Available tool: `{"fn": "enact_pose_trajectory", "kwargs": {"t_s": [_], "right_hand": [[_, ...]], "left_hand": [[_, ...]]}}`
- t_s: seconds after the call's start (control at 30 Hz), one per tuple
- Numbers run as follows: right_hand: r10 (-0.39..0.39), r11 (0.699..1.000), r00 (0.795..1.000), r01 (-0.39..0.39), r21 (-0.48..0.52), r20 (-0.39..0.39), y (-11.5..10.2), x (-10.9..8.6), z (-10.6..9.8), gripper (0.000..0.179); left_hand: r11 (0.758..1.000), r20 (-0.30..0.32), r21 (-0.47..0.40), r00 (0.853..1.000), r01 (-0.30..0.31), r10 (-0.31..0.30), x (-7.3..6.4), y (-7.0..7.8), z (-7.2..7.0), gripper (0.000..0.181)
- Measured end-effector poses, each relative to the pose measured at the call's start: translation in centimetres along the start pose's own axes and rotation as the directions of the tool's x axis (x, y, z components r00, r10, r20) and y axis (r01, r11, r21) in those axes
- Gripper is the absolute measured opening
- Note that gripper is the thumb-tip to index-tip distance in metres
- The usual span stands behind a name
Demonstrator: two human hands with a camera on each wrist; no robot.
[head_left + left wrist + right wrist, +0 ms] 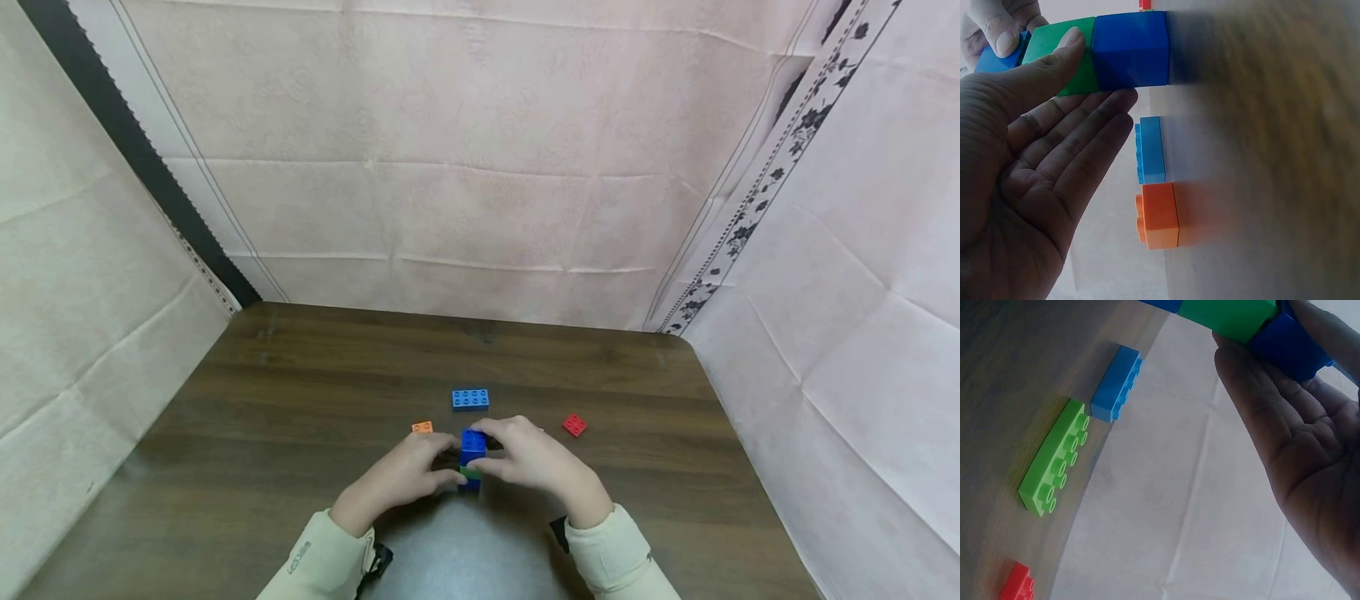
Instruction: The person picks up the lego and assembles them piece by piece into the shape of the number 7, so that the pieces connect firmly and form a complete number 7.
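Note:
Three bricks stand in a short upright stack between the two hands. A dark blue brick (1130,50) is at the bottom on the table, a green brick (1047,39) in the middle, and another dark blue brick (473,447) on top. The left hand (408,473) grips the stack at the green brick, its thumb on the near face and its fingers behind. From the other side, the right hand (534,457) holds the top blue brick between thumb and fingers. In the right wrist view this brick sits slightly askew against the green one.
A lighter blue brick (470,401) lies behind the stack, with an orange brick (422,427) to the left and a red brick (574,425) to the right. The right wrist view shows a light green brick (1054,456). Pale cloth (480,167) hangs beyond the wooden table (300,400).

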State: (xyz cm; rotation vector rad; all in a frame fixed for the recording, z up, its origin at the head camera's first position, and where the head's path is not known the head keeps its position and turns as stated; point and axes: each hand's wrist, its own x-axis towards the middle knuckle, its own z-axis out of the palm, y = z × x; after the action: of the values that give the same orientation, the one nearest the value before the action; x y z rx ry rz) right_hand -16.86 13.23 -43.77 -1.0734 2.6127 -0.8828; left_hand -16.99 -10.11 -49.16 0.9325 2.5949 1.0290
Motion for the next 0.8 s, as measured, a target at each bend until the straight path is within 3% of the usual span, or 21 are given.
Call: {"fn": "enact_pose_trajectory", "kwargs": {"t_s": [0.8], "right_hand": [[-0.011, 0.998, 0.998, 0.014, 0.056, -0.056, -0.14, -0.23, 0.65, 0.037]], "left_hand": [[1.000, 0.003, -0.008, 1.000, 0.006, -0.006, -0.03, 0.10, -0.01, 0.036]]}}
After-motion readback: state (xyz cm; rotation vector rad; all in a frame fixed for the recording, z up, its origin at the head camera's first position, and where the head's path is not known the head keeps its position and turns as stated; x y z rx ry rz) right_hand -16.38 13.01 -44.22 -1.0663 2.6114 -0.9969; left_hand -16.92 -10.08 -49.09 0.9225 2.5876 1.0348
